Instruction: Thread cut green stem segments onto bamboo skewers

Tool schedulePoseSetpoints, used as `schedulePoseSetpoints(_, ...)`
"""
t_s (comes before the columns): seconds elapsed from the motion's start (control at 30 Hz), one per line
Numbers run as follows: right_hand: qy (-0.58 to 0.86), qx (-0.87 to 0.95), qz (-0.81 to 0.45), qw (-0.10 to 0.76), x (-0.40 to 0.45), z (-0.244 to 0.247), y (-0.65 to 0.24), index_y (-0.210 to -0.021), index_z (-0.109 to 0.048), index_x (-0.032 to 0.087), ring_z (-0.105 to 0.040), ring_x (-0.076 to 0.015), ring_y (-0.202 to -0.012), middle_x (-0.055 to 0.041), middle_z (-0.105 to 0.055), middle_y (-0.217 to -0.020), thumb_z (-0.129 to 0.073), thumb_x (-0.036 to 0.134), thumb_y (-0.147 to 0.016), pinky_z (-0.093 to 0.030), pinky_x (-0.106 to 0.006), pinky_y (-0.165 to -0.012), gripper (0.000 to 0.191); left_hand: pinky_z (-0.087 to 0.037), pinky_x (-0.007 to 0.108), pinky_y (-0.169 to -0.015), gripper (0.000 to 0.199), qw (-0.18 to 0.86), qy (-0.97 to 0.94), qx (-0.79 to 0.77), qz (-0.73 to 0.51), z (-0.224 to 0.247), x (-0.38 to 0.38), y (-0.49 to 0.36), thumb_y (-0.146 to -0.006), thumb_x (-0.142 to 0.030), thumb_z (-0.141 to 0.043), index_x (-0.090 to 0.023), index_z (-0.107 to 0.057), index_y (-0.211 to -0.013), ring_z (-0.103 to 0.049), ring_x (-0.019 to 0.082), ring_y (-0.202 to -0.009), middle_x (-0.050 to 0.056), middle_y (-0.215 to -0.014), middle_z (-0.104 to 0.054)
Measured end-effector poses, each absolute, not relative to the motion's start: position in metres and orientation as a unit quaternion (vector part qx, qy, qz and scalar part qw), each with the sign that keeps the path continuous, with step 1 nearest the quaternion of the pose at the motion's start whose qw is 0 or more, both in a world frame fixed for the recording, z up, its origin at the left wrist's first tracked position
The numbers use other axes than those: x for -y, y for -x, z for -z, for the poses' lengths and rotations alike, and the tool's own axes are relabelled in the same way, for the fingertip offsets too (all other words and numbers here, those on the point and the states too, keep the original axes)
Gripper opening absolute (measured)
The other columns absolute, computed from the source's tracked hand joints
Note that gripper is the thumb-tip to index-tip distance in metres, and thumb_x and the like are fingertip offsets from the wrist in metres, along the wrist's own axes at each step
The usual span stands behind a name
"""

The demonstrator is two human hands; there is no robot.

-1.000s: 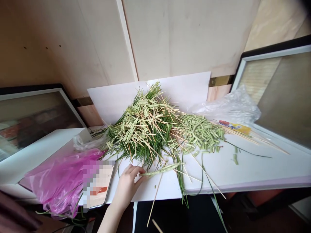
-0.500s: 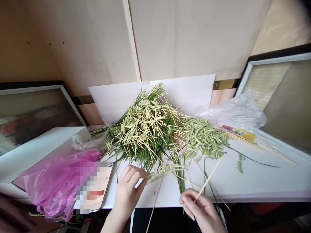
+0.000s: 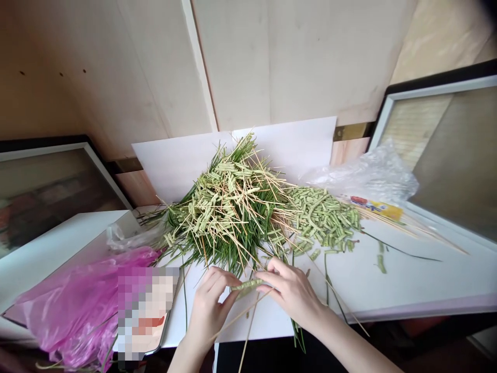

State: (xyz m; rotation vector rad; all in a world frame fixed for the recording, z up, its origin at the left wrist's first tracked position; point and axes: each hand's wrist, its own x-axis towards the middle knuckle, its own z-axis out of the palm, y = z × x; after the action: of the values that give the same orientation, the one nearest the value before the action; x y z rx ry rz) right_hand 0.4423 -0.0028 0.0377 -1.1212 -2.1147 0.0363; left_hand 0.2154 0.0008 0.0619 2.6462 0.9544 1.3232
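Pale-green bean pod (image 3: pixel 249 284) pinched between left hand (image 3: pixel 218 293) and right hand (image 3: pixel 280 285), over white tabletop (image 3: pixel 411 277), before leafy heap (image 3: pixel 229 207). I see thin stick (image 3: pixel 241 316) beside right hand: could snag; uneven tug might split pod.

White table (image 3: pixel 427 285): large heap of greens (image 3: pixel 233 256) mid-back, cut beans (image 3: pixel 330 220) beside it, sticks (image 3: pixel 438 236) farther right, phone (image 3: pixel 155 321) front left.
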Motion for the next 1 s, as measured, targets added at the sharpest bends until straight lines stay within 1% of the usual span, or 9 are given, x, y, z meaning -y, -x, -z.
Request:
schedulePoseSetpoints(0.1, 0.437, 0.845, 0.007, 0.310, -0.002, -0.043, -0.439, -0.089, -0.076, 0.019, -0.062, -0.0136, -0.061, -0.0018, -0.068, -0.093, -0.075, 0.016, -0.088, -0.040, -0.026, -0.056, 0.003, -0.046, 0.030, -0.074, 0.010, -0.021, -0.871, -0.317, -0.375, -0.064, -0.002, -0.213, -0.093, -0.012, -0.066, -0.019, -0.059, -0.094, -0.057, 0.019, -0.084, 0.003, -0.089, -0.068)
schedulePoseSetpoints(0.23, 0.416, 0.865, 0.017, 0.281, -0.006, -0.048, -0.437, -0.076, -0.071, 0.018, -0.062, -0.0144, -0.059, 0.0035, -0.066, -0.072, -0.079, 0.015, -0.085, -0.033, -0.026, -0.051, 0.013, -0.042, 0.035, -0.073, 0.001, -0.116, -0.908, -0.314, -0.250, -0.065, -0.005, -0.216, -0.095, -0.018, -0.063, -0.018, -0.062, -0.096, -0.056, 0.022, -0.081, 0.004, -0.087, -0.068)
schedulePoseSetpoints(0.3, 0.405, 0.873, 0.030, 0.272, -0.007, -0.049, -0.436, -0.073, -0.068, 0.018, -0.061, -0.0140, -0.057, 0.0036, -0.067, -0.072, -0.081, 0.016, -0.083, -0.030, -0.027, -0.050, 0.016, -0.040, 0.035, -0.071, 0.004, -0.154, -0.919, -0.296, -0.211, -0.065, -0.008, -0.219, -0.096, -0.019, -0.062, -0.017, -0.064, -0.093, -0.056, 0.023, -0.076, 0.003, -0.080, -0.067)
schedulePoseSetpoints(0.43, 0.369, 0.889, 0.064, 0.264, -0.005, -0.046, -0.441, -0.076, -0.067, 0.019, -0.057, -0.0129, -0.055, 0.0037, -0.067, -0.073, -0.076, 0.019, -0.089, -0.027, -0.029, -0.050, 0.016, -0.037, 0.034, -0.069, 0.016, -0.123, -0.929, -0.285, -0.201, -0.065, -0.012, -0.224, -0.099, -0.024, -0.057, -0.017, -0.068, -0.089, -0.055, 0.023, -0.072, 0.004, -0.073, -0.066)
schedulePoseSetpoints(0.53, 0.325, 0.903, 0.094, 0.265, 0.002, -0.044, -0.451, -0.080, -0.067, 0.019, -0.057, -0.0140, -0.060, 0.0024, -0.066, -0.073, -0.063, 0.020, -0.099, -0.032, -0.030, -0.055, 0.019, -0.036, 0.033, -0.068, 0.030, 0.011, -0.933, -0.305, -0.189, -0.070, -0.006, -0.228, -0.102, -0.028, -0.049, -0.018, -0.069, -0.084, -0.055, 0.021, -0.070, 0.004, -0.071, -0.066)
schedulePoseSetpoints(0.63, 0.255, 0.916, 0.148, 0.273, 0.015, -0.046, -0.463, -0.086, -0.068, 0.016, -0.055, -0.0155, -0.062, 0.0005, -0.065, -0.072, -0.053, 0.016, -0.102, -0.033, -0.032, -0.057, 0.021, -0.037, 0.029, -0.069, 0.039, 0.236, -0.899, -0.326, -0.175, -0.076, 0.008, -0.232, -0.103, -0.037, -0.048, -0.017, -0.072, -0.078, -0.055, 0.017, -0.068, 0.003, -0.067, -0.065)
schedulePoseSetpoints(0.8, 0.131, 0.910, 0.263, 0.293, 0.036, -0.059, -0.480, -0.093, -0.072, 0.009, -0.044, -0.0153, -0.053, -0.0012, -0.061, -0.067, -0.054, 0.011, -0.095, -0.027, -0.033, -0.048, 0.018, -0.033, 0.025, -0.060, 0.048, 0.578, -0.706, -0.374, -0.167, -0.076, 0.033, -0.241, -0.088, -0.058, -0.064, -0.013, -0.077, -0.076, -0.046, 0.012, -0.055, -0.001, -0.057, -0.056)
schedulePoseSetpoints(0.9, 0.089, 0.909, 0.291, 0.285, 0.044, -0.069, -0.487, -0.095, -0.074, 0.009, -0.044, -0.0149, -0.052, -0.0047, -0.066, -0.073, -0.052, 0.012, -0.093, -0.029, -0.033, -0.045, 0.023, -0.030, 0.025, -0.057, 0.050, 0.689, -0.585, -0.386, -0.184, -0.071, 0.049, -0.248, -0.076, -0.062, -0.074, -0.012, -0.075, -0.070, -0.041, 0.010, -0.051, -0.002, -0.054, -0.054)
schedulePoseSetpoints(1.0, 0.086, 0.923, 0.291, 0.237, 0.052, -0.076, -0.493, -0.098, -0.077, 0.015, -0.049, -0.0158, -0.054, -0.0059, -0.072, -0.080, -0.050, 0.013, -0.093, -0.033, -0.033, -0.044, 0.028, -0.028, 0.025, -0.057, 0.047, 0.755, -0.484, -0.397, -0.196, -0.069, 0.064, -0.252, -0.068, -0.058, -0.083, -0.012, -0.073, -0.067, -0.041, 0.009, -0.050, -0.002, -0.054, -0.053)
